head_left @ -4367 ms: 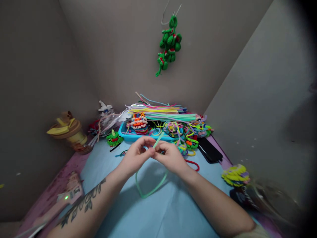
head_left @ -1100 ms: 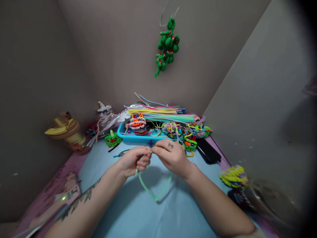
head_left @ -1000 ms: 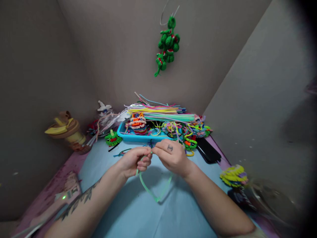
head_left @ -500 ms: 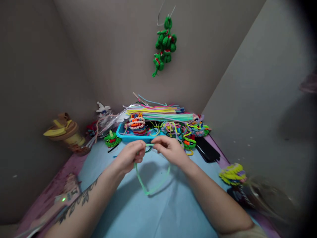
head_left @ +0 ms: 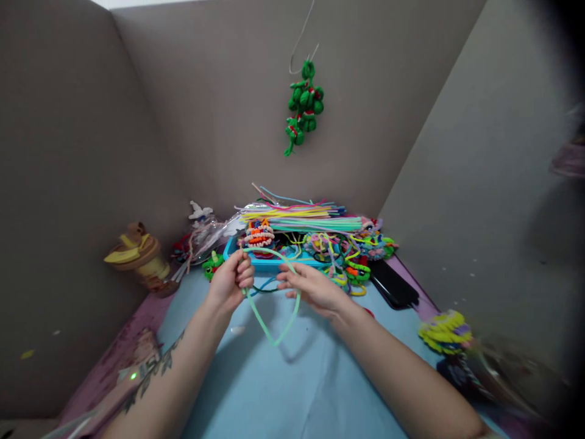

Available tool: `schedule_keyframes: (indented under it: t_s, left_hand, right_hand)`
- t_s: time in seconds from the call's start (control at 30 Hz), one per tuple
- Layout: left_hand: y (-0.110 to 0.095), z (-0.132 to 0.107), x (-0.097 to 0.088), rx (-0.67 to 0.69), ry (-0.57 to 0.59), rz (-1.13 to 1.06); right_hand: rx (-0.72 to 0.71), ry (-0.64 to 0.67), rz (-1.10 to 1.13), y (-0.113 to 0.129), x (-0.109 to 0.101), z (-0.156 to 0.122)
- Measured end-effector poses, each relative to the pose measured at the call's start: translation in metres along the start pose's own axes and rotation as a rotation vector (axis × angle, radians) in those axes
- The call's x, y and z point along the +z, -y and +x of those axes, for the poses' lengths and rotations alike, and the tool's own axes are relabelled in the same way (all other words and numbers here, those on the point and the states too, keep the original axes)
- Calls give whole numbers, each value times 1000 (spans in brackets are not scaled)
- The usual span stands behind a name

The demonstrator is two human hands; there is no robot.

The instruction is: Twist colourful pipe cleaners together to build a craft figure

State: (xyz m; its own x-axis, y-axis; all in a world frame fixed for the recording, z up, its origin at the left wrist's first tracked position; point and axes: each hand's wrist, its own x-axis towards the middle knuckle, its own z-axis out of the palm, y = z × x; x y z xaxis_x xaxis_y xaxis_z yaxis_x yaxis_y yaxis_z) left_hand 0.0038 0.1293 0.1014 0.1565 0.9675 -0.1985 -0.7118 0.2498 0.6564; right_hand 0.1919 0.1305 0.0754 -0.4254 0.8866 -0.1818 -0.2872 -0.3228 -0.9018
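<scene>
A mint-green pipe cleaner (head_left: 275,341), bent into a large loop with a point at the bottom, is held up over the blue-covered table. My left hand (head_left: 232,277) is closed in a fist around the loop's left side. On the other side, my right hand (head_left: 315,288) has its fingers stretched toward the left hand, not closed on anything. The loop's right side passes by the right fingers; whether they touch it I cannot tell. Just beyond my hands, a blue tray (head_left: 265,264) holds coils of coloured pipe cleaners and an orange-and-pink fuzzy piece (head_left: 259,234).
A bundle of straight pipe cleaners (head_left: 315,223) lies across the tray. A black phone (head_left: 393,285) rests at right, near a yellow fuzzy piece (head_left: 444,332). At left are a green fuzzy figure (head_left: 212,266) and a brown-and-yellow pot (head_left: 144,259). Green ornaments (head_left: 305,107) hang behind.
My right hand has let go of the pipe cleaner and its fingers have straightened. The loop now arches up above my hands from the left fist. The camera view has tilted up.
</scene>
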Motion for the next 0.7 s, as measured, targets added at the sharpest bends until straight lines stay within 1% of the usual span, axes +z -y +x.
schedule_keyframes:
  t_s: [0.03, 0.07, 0.17, 0.23, 0.3, 0.4, 0.47, 0.5, 0.6, 0.7]
  left_hand:
    - [-1, 0, -1, 3, -1, 9]
    - [-2, 0, -2, -4, -2, 28]
    - [-4, 2, -6, -75, -2, 129]
    - [-2, 2, -9, -124, 3, 218]
    - [0, 3, -10, -157, 7, 302]
    - [3, 3, -10, -209, 16, 360]
    - [3, 3, -8, -219, 9, 295]
    - [3, 4, -7, -199, 2, 226]
    - [2, 6, -3, -75, -4, -44]
    - [3, 6, 1, 18, -4, -238]
  right_hand:
    - [43, 51, 57, -1, 0, 0]
    - [60, 73, 114, -2, 0, 1]
    - [-2, 19, 219, 5, -7, 2]
    - [-27, -8, 232, 12, -14, 2]
    - [-28, -5, 218, 19, -20, 1]
    - [-30, -3, 179, 26, -27, 1]
    - [-46, -9, 198, 27, -30, 2]
    - [-55, -11, 231, 27, -30, 3]
    - [-78, 16, 348, 27, -29, 4]
    - [-144, 52, 362, 27, -27, 2]
